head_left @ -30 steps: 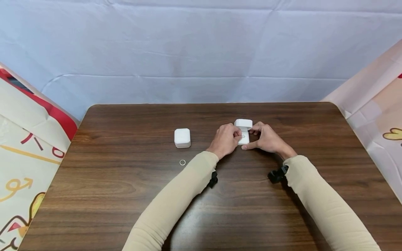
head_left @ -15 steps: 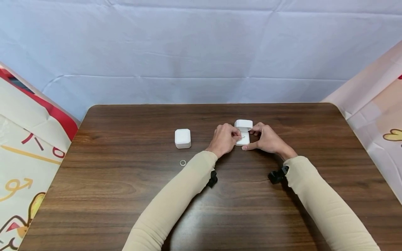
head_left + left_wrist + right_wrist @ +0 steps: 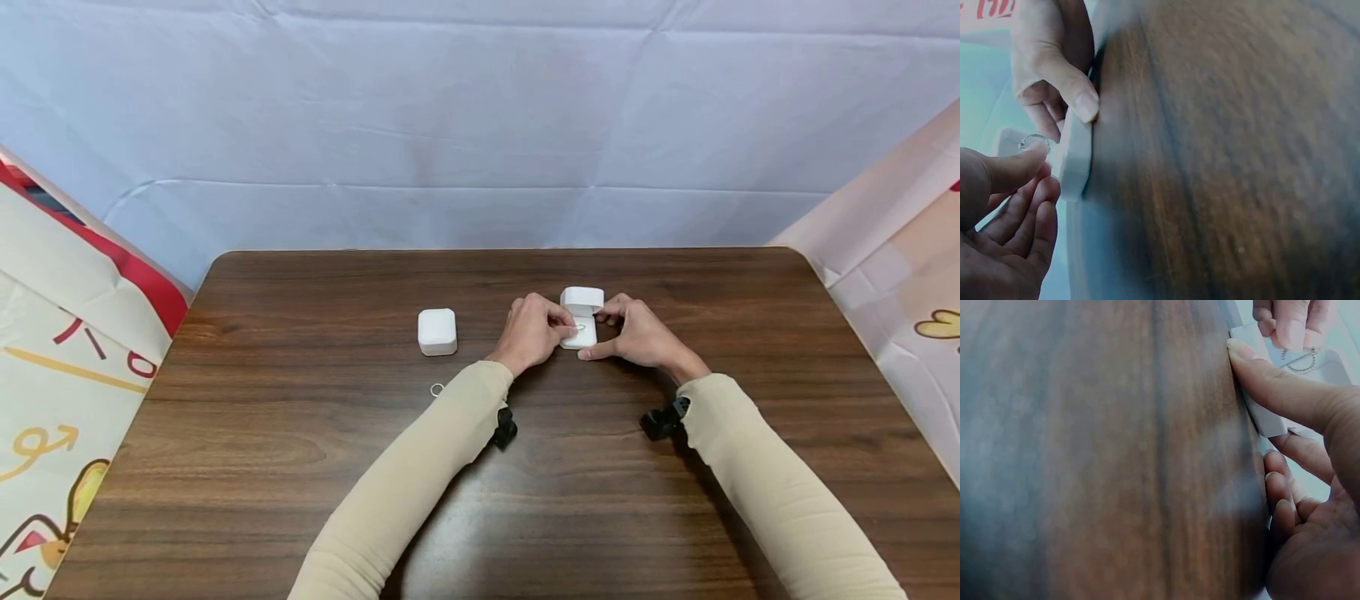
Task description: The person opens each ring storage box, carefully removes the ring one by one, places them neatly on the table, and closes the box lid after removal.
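Observation:
An opened white ring box [image 3: 582, 297] stands on the table right of centre, its lid raised at the back. My left hand [image 3: 531, 332] reaches in from the left and pinches a thin silver ring [image 3: 1036, 141] between thumb and fingertips. In the right wrist view the ring [image 3: 1300, 360] shows a textured band over the box's white inside. My right hand [image 3: 637, 333] grips the box base [image 3: 1267, 419], thumb at the front edge and fingers at the back right side.
A second white ring box [image 3: 437, 332], closed, stands to the left on the brown wooden table [image 3: 300, 467]. A loose silver ring [image 3: 437, 389] lies in front of it, close to the left sleeve [image 3: 420, 467]. White cloth [image 3: 480, 125] hangs behind the table.
My left hand and forearm have shifted slightly left, the sleeve now reaching the edge of the loose ring. The right hand stays on the box.

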Demonstrator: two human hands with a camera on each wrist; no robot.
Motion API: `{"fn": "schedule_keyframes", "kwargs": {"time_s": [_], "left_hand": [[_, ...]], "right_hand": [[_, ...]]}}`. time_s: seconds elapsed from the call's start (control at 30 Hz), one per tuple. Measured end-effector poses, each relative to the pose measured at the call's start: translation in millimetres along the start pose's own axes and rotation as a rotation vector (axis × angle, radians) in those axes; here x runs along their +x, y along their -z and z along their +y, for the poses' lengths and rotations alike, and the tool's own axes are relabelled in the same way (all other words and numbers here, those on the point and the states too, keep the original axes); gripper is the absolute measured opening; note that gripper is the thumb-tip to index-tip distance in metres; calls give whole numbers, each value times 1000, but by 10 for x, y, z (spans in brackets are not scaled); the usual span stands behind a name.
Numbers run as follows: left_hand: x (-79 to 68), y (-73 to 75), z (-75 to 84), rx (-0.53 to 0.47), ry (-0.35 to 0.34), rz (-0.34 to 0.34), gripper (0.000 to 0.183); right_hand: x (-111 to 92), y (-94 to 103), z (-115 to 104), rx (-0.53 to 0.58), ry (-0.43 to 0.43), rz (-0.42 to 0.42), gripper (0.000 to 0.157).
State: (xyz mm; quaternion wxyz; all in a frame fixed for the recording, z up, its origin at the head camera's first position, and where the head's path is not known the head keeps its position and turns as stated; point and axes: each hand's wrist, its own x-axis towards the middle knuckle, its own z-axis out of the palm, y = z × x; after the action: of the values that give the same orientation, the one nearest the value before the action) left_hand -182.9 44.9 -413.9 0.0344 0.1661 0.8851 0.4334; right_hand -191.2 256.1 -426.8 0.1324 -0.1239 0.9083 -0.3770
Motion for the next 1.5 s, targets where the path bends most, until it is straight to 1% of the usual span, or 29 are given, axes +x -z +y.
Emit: {"fn": "schedule_keyframes", "kwargs": {"time_s": [0.2, 0.33, 0.43, 0.53, 0.7, 0.8, 0.9, 1.03, 1.3, 1.5], "left_hand": [[-68, 42, 20, 11, -37, -13, 12], [-141, 93, 59, 18, -35, -54, 12], [-191, 123, 92, 22, -25, -114, 11], [-234, 141, 115, 41, -17, -196, 12], [-273, 154, 143, 80, -15, -330, 13], [-282, 159, 166, 102, 10, -398, 15], [-285, 158, 194, 127, 49, -443, 16], [-282, 142, 222, 159, 87, -454, 15], [-291, 103, 221, 175, 118, -414, 19], [-304, 74, 232, 182, 143, -399, 25]], "right_hand": [[-16, -10, -19, 4, 6, 4, 51], [-11, -13, -13, 9, 9, 11, 50], [-5, -10, -4, 7, 28, 16, 49], [-5, -4, 2, 1, 44, 20, 49], [-11, 4, 4, 7, 32, 12, 51], [-12, 10, 3, 10, 15, 6, 54], [-12, 16, -2, 8, 11, 3, 55], [-10, 20, -1, 5, 17, 3, 53], [-12, 18, -3, 10, 13, -2, 56], [-22, 20, -6, 8, 11, -7, 57]]}}
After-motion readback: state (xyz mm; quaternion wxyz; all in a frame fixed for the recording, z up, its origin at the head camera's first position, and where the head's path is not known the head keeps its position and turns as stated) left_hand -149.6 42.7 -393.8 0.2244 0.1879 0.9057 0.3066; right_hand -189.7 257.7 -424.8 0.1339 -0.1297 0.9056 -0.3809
